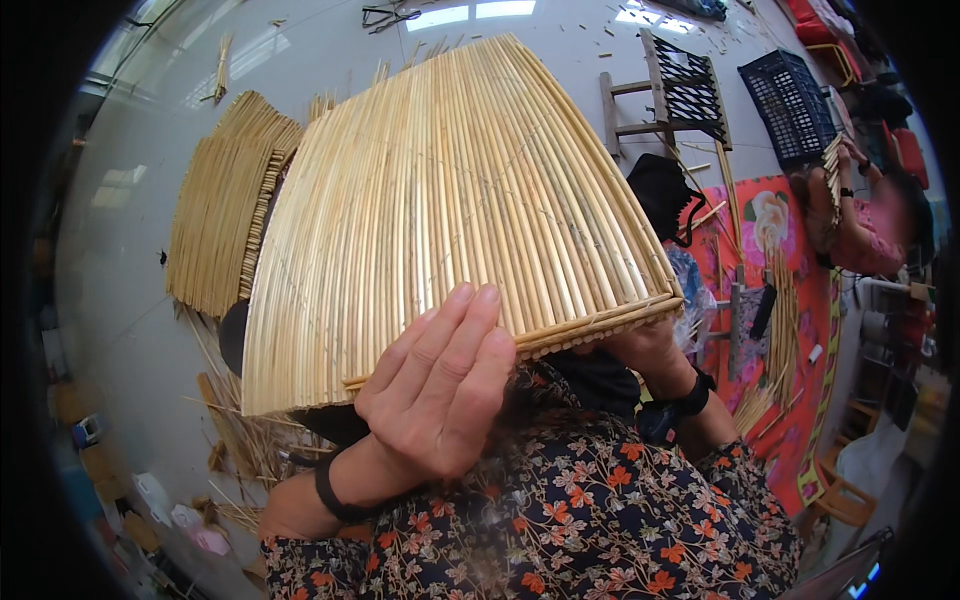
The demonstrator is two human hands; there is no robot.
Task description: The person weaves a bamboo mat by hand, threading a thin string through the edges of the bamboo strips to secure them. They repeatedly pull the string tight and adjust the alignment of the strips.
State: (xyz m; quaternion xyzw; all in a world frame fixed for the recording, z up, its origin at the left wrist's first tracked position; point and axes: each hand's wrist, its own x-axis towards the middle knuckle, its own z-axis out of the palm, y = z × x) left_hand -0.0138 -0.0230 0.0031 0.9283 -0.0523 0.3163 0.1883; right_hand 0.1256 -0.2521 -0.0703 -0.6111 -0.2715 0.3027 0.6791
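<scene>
A large fan-shaped panel of pale straw stalks (450, 160), bound side by side, fills the middle of the head view and tilts toward me. A thin edging of stalks (590, 324) runs along its lower edge. My left hand (435, 385) is closed on that lower edge, fingers pressed together over the stalks and the strip; its thumb is hidden. Beneath the lower right corner, my right hand (645, 345) grips the panel from below, its fingertips mostly hidden.
Stacked straw panels (210, 220) and loose stalks (230, 430) lie left. Right are a wooden stool (630, 88), black crate (785, 100), black bag (655, 200) and red floral mat (810, 340) with straw bundles. A co-worker (870, 220) holds straw pieces at far right.
</scene>
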